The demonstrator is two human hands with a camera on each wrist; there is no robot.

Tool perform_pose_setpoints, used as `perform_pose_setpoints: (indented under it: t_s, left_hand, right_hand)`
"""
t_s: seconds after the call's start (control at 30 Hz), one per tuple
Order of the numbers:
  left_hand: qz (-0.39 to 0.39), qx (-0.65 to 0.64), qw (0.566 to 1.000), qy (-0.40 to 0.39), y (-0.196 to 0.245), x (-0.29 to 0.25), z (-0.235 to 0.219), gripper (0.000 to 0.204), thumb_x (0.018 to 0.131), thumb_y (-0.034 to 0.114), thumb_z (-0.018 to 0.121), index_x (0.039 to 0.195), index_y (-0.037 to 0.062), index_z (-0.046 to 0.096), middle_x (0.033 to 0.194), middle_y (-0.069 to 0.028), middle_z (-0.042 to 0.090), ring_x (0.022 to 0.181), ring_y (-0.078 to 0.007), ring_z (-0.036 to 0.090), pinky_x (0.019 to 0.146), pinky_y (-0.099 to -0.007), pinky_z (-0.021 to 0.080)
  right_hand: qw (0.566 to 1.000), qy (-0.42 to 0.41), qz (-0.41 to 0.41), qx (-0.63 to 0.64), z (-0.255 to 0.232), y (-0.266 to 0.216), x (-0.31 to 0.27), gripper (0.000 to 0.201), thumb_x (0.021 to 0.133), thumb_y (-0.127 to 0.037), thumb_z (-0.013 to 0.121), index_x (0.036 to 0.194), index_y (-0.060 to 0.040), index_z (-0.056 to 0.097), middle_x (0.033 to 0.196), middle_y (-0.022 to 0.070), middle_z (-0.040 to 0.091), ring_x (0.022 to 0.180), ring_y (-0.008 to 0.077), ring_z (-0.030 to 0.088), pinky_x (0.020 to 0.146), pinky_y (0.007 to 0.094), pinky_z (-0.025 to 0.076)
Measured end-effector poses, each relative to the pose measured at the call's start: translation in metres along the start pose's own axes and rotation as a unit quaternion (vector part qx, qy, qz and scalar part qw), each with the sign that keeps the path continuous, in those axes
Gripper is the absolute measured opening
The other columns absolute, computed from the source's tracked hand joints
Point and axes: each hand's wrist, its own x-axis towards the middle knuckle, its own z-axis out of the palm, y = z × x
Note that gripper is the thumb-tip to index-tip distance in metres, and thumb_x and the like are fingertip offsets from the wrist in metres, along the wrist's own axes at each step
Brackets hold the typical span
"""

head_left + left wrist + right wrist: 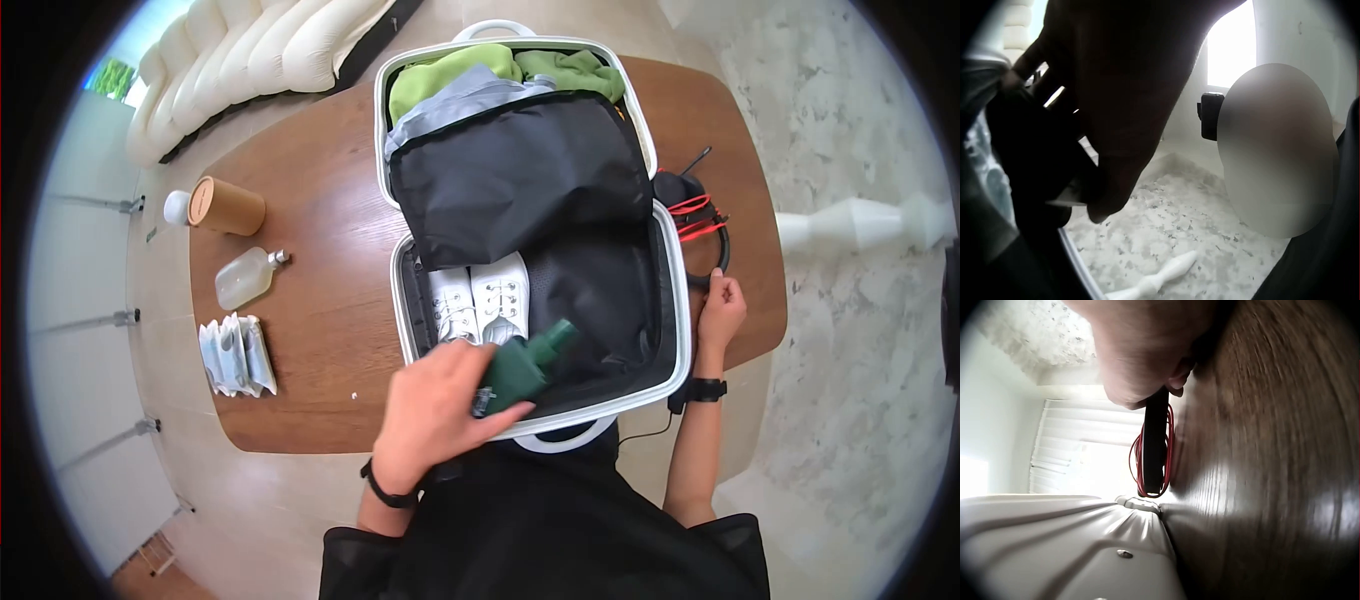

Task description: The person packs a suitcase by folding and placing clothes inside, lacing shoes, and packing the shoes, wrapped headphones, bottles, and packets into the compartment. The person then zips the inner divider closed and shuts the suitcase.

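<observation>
My left hand (428, 398) grips a dark green bottle (515, 380) with a narrow neck, tilted over the near half of an open white suitcase (684, 310). Below the bottle, a pair of white lace-up shoes (500, 298) lies in that half, partly covered by the black divider (520, 165). In the left wrist view the hand (1125, 94) and bottle are dark silhouettes. To the right of the suitcase, my right hand (722, 312) pinches the band of a black headset (723, 248) wound with red cable (697, 208). The right wrist view shows the headset (1155, 444) close beside the suitcase shell (1085, 550).
Green and grey clothes (450, 85) fill the suitcase's far half. On the wooden table's (320, 330) left side are a brown cylindrical canister (230, 207), a clear bottle (245, 280) and white-blue packets (237, 355). A cream sofa (260, 60) stands beyond the table.
</observation>
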Motion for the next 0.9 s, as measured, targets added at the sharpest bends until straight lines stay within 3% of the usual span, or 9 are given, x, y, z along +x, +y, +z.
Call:
perform_pose_setpoints:
  t_s: [0.17, 0.23, 0.37, 0.47, 0.5, 0.57, 0.63, 0.77, 0.9]
  left_hand:
    - [0.017, 0.036, 0.999, 0.01, 0.019, 0.011, 0.036, 0.054, 0.076, 0.04, 0.088, 0.11, 0.0028, 0.067, 0.086, -0.0093, 0.059, 0.078, -0.0292, 0.064, 0.068, -0.0393, 0.053]
    - [0.03, 0.04, 0.998, 0.027, 0.025, 0.015, 0.042, 0.056, 0.075, 0.038, 0.089, 0.111, 0.0022, 0.067, 0.087, -0.01, 0.06, 0.079, -0.03, 0.065, 0.068, -0.0401, 0.052]
    - [-0.039, 0.011, 0.998, 0.042, 0.039, 0.019, 0.05, 0.055, 0.077, 0.035, 0.088, 0.111, 0.0008, 0.064, 0.09, -0.0127, 0.063, 0.083, -0.0325, 0.066, 0.073, -0.0409, 0.053]
    - [-0.139, -0.161, 0.976, 0.038, 0.046, 0.027, 0.051, 0.053, 0.081, 0.033, 0.085, 0.112, 0.0, 0.057, 0.096, -0.0194, 0.068, 0.086, -0.0367, 0.069, 0.078, -0.0416, 0.055]
    - [-0.172, -0.255, 0.949, 0.062, 0.043, 0.028, 0.043, 0.05, 0.083, 0.029, 0.084, 0.114, 0.0, 0.057, 0.1, -0.0175, 0.07, 0.088, -0.0277, 0.071, 0.08, -0.038, 0.055]
    - [-0.138, -0.277, 0.94, 0.145, 0.022, 0.023, 0.037, 0.049, 0.084, 0.026, 0.083, 0.117, 0.0008, 0.057, 0.099, -0.012, 0.07, 0.088, -0.0206, 0.069, 0.081, -0.0351, 0.055]
    - [-0.153, -0.389, 0.888, 0.191, -0.006, 0.012, 0.032, 0.048, 0.086, 0.027, 0.081, 0.12, 0.0019, 0.057, 0.092, -0.0061, 0.067, 0.084, -0.0168, 0.065, 0.079, -0.0327, 0.054]
    - [-0.102, -0.581, 0.789, 0.173, -0.035, -0.007, 0.025, 0.047, 0.091, 0.042, 0.072, 0.109, 0.0033, 0.052, 0.078, -0.0061, 0.058, 0.068, -0.0139, 0.059, 0.062, -0.0258, 0.049]
    - [-0.071, -0.637, 0.744, 0.189, -0.028, -0.031, 0.044, 0.059, 0.086, 0.051, 0.074, 0.112, 0.0035, 0.05, 0.077, -0.0073, 0.057, 0.068, -0.0157, 0.059, 0.063, -0.0281, 0.049]
  right_hand:
    - [0.999, -0.026, 0.024, 0.017, -0.012, -0.008, 0.003, 0.039, 0.102, -0.027, 0.071, 0.075, -0.0005, 0.059, 0.063, -0.0023, 0.051, 0.057, 0.0048, 0.043, 0.053, 0.0257, 0.035]
    - [0.955, -0.212, 0.198, 0.063, -0.033, -0.02, 0.016, 0.03, 0.103, -0.027, 0.069, 0.092, 0.0009, 0.066, 0.071, 0.0016, 0.062, 0.058, 0.0074, 0.053, 0.056, 0.0256, 0.044]
    - [0.944, -0.273, 0.184, -0.024, -0.077, -0.072, 0.002, 0.028, 0.103, -0.024, 0.067, 0.112, 0.0017, 0.068, 0.082, 0.0049, 0.069, 0.067, 0.0103, 0.063, 0.065, 0.026, 0.051]
    - [0.963, -0.261, 0.052, 0.041, -0.094, -0.115, -0.031, 0.025, 0.101, -0.016, 0.066, 0.119, 0.0009, 0.067, 0.088, 0.0067, 0.072, 0.076, 0.0109, 0.067, 0.073, 0.0262, 0.054]
    - [0.945, -0.304, 0.031, 0.115, -0.095, -0.131, -0.046, 0.022, 0.1, -0.013, 0.066, 0.118, 0.0001, 0.068, 0.088, 0.0074, 0.073, 0.076, 0.0109, 0.067, 0.073, 0.0265, 0.054]
    - [0.92, -0.372, -0.082, 0.088, -0.085, -0.168, -0.066, 0.018, 0.099, -0.009, 0.065, 0.115, -0.0018, 0.07, 0.087, 0.007, 0.072, 0.075, 0.0112, 0.067, 0.073, 0.0268, 0.054]
    - [0.872, -0.474, -0.045, 0.11, -0.066, -0.202, -0.081, 0.013, 0.098, -0.01, 0.066, 0.108, -0.0028, 0.071, 0.086, 0.0083, 0.072, 0.075, 0.0174, 0.07, 0.072, 0.0307, 0.056]
    - [0.838, -0.484, -0.249, 0.043, 0.009, -0.222, -0.123, 0.019, 0.096, -0.019, 0.069, 0.098, 0.0, 0.071, 0.085, 0.0185, 0.073, 0.071, 0.0314, 0.072, 0.067, 0.0389, 0.057]
    - [0.801, -0.496, -0.321, -0.099, 0.046, -0.252, -0.143, 0.029, 0.094, -0.028, 0.07, 0.092, 0.0012, 0.071, 0.083, 0.0211, 0.073, 0.073, 0.0374, 0.073, 0.065, 0.0453, 0.057]
